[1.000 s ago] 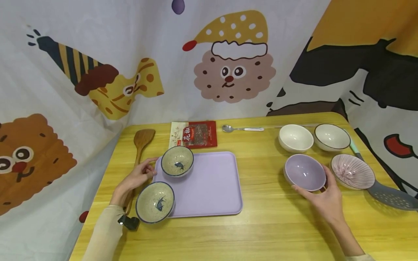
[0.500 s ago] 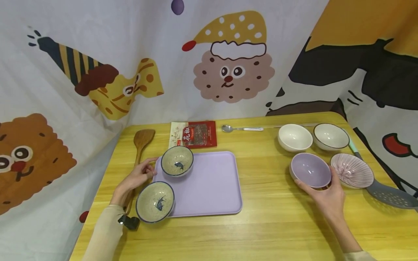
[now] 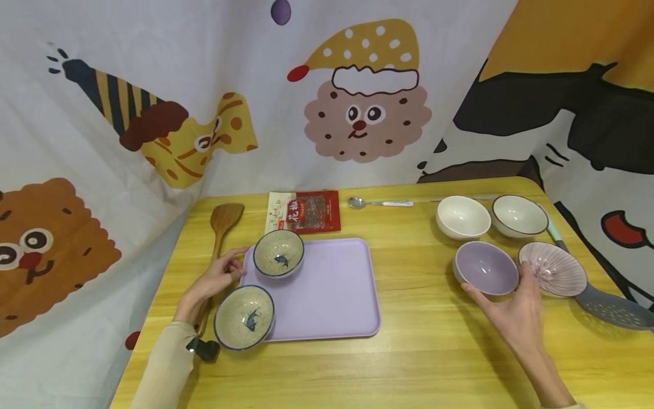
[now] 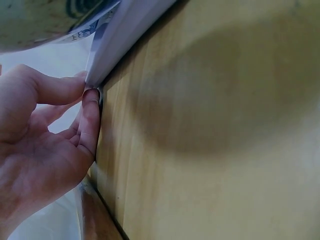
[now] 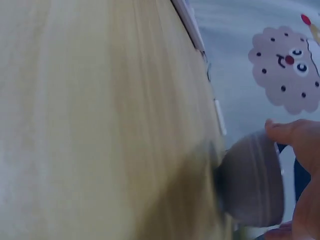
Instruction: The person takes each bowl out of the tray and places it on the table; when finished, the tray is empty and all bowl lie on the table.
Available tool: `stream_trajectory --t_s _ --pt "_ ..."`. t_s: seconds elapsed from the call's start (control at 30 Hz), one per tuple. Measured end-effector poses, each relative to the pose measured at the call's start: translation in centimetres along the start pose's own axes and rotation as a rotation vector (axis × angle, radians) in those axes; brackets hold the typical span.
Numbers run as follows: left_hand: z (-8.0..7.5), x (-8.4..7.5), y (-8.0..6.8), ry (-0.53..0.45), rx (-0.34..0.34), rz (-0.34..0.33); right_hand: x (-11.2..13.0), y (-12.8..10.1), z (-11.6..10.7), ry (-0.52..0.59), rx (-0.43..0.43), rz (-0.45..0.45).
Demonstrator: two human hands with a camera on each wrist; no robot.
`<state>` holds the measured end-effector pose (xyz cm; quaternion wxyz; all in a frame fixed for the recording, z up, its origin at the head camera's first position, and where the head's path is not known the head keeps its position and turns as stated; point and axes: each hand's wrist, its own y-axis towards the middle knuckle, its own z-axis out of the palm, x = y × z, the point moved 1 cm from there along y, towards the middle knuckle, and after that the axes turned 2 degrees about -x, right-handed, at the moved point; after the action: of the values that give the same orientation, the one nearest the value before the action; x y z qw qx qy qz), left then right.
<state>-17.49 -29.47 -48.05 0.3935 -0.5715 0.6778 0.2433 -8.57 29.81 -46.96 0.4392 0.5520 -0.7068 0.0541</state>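
Observation:
My left hand [image 3: 219, 276] is at the left edge of a lilac tray [image 3: 327, 295]. In the left wrist view its thumb and fingers pinch the rim of the tray [image 4: 107, 55]. Two speckled bowls with blue fish sit at the tray's left side, one at the back [image 3: 271, 247] and one overhanging the front corner [image 3: 237, 318]. On the right, my right hand [image 3: 518, 318] spans a purple bowl [image 3: 485, 267], thumb on its near-left rim, fingers on the right side. The right wrist view shows the thumb on the rim of this bowl [image 5: 252, 180]; its fingers are mostly hidden.
A white bowl [image 3: 462, 218], a dark-rimmed bowl [image 3: 520, 217] and a pink-streaked bowl [image 3: 554, 270] surround the purple one. A grey slotted utensil [image 3: 618, 309] lies far right. A wooden spatula [image 3: 225, 218], seasoning packet [image 3: 304, 211] and spoon [image 3: 380, 203] lie left and back.
The right hand has shifted the purple bowl a little to the right, closer to the pink-streaked bowl, and its fingers now sit between the two. The left hand has stayed at the tray.

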Motion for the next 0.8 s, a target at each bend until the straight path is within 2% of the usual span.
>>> stream_trajectory --t_s 0.1,0.27,0.5,0.8 --pt "0.1 0.1 0.1 0.003 0.004 0.001 0.9 0.0 -0.5 -0.058 -0.019 -0.028" --pt "0.1 0.2 0.1 0.004 0.005 0.006 2.7 0.8 -1.0 -0.039 0.006 -0.049" --pt "0.0 0.3 0.2 0.009 0.004 0.019 5.5 2.5 -0.6 0.028 0.157 -0.055" --pt "0.0 0.5 0.2 0.010 0.001 0.032 10.0 4.2 1.7 0.090 0.349 -0.148"
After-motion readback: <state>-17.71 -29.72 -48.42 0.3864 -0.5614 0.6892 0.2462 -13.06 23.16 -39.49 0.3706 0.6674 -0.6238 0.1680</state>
